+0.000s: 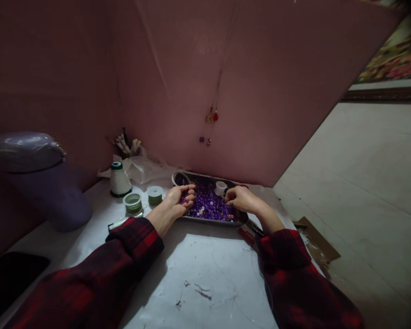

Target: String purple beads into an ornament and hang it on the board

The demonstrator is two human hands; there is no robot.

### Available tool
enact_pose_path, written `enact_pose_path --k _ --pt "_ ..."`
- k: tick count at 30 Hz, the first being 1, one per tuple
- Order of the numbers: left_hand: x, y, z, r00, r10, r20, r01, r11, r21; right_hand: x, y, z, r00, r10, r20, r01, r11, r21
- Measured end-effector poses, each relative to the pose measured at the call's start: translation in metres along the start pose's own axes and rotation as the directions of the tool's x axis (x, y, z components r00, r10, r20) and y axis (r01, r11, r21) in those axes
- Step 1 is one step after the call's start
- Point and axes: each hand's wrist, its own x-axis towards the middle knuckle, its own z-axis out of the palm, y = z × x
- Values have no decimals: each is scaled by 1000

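A dark tray [212,222] full of loose beads, mostly purple with some white and orange ones, lies at the back of the table. My left hand [178,201] is over its left side, palm turned up and fingers curled, with a few purple beads [184,196] in the cupped palm. Over the tray's right side, my right hand [242,200] points down with its fingertips pinched together; whatever is between them is too small to make out. A small white cup [220,188] stands among the beads between my hands. Behind my left fingers sits a round clear container [180,177].
Left of the tray stand a white thread cone [120,180], two green spools [155,195] and a purple tumbler [55,196]. Dark and red-handled tools [247,236] lie by my right wrist. Thread scraps [203,292] litter the white tabletop. Beaded strands [212,117] hang on the pink backdrop.
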Motion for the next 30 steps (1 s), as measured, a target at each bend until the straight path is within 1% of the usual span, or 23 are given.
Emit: enact_pose_path --k 3,7,9,11,14,16,18,20,22,24,27,30 --pt "-1 0 1 1000 3 -1 -3 1000 4 0 1 5 998 -20 57 18 999 28" --pt "-1 0 3 1000 2 -2 -2 1000 10 1 -2 13 986 -8 166 -4 997 73" --pt "0 0 3 1000 2 0 -2 1000 12 0 -5 16 985 2 173 -13 998 61" --pt "0 0 3 1000 3 3 -3 1000 16 1 -7 17 988 4 153 -10 999 42" --pt "-1 0 3 1000 3 11 -3 1000 23 1 -4 14 988 -39 151 30 998 62" --pt "-2 0 3 1000 -4 21 4 1000 30 0 -2 9 983 -104 154 79 984 161" --pt "-3 0 3 999 -20 34 19 999 39 -3 -3 4 971 -178 158 118 938 326" --pt "-3 0 3 998 -36 55 33 998 51 -5 -6 0 960 -228 162 128 874 469" --pt "-3 0 3 996 -44 73 39 997 62 -6 -9 -1 954 -246 172 120 837 533" --pt "-2 0 2 996 -48 77 43 997 66 -4 -9 2 962 -225 155 116 849 515" --pt "0 1 1 996 -54 75 50 997 55 3 -3 9 981 -183 59 143 901 409" --pt "1 1 1 997 -51 63 47 997 54 7 1 14 983 -185 -14 179 927 330"
